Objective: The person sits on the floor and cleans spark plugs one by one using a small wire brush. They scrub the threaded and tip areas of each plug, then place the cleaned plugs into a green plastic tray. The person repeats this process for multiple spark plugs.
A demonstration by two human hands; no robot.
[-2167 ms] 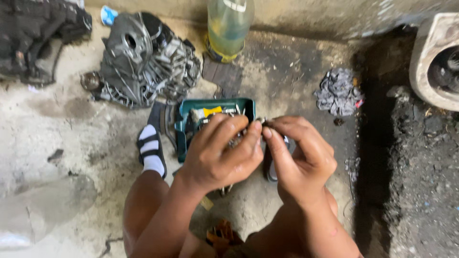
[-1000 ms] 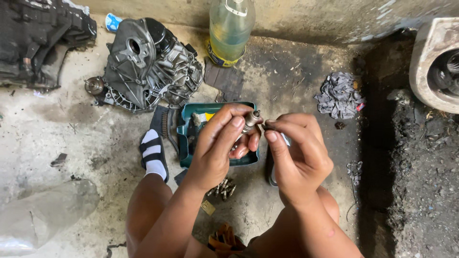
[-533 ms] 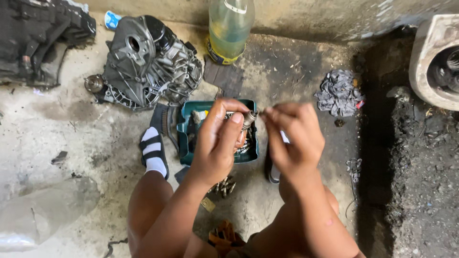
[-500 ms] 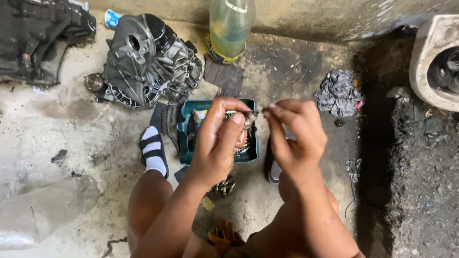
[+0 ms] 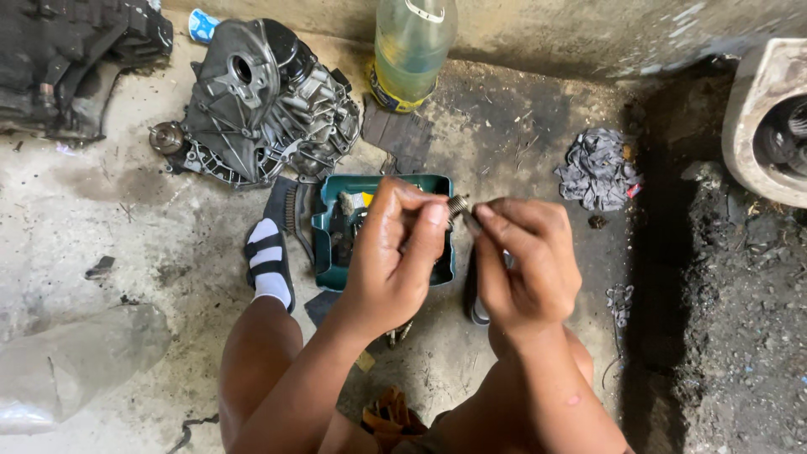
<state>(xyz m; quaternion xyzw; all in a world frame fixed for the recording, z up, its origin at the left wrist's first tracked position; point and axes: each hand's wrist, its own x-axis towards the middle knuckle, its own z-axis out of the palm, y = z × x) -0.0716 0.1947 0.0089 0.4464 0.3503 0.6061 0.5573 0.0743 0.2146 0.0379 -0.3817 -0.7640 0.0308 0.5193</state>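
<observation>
My left hand [image 5: 395,252] and my right hand [image 5: 525,261] meet over a dark green plastic tray [image 5: 324,244] on the concrete floor. Between the fingertips of both hands I pinch a small ribbed metal part [image 5: 458,204], about the size of a bolt or spring. The left thumb and forefinger hold one end and the right fingers hold the other. The tray holds several small metal bits, mostly hidden by my left hand. My knees and a foot in a black sandal with a white sock [image 5: 269,261] frame the tray.
A grey metal gearbox housing [image 5: 261,101] lies at the upper left, with another dark engine part [image 5: 67,59] beyond it. A plastic bottle of yellowish liquid [image 5: 412,50] stands by the wall. A grey rag [image 5: 597,168] lies right, and crumpled clear plastic [image 5: 76,361] lower left.
My hands have risen slightly from the tray and drawn a little apart, with the small metal part now held between the fingertips of both.
</observation>
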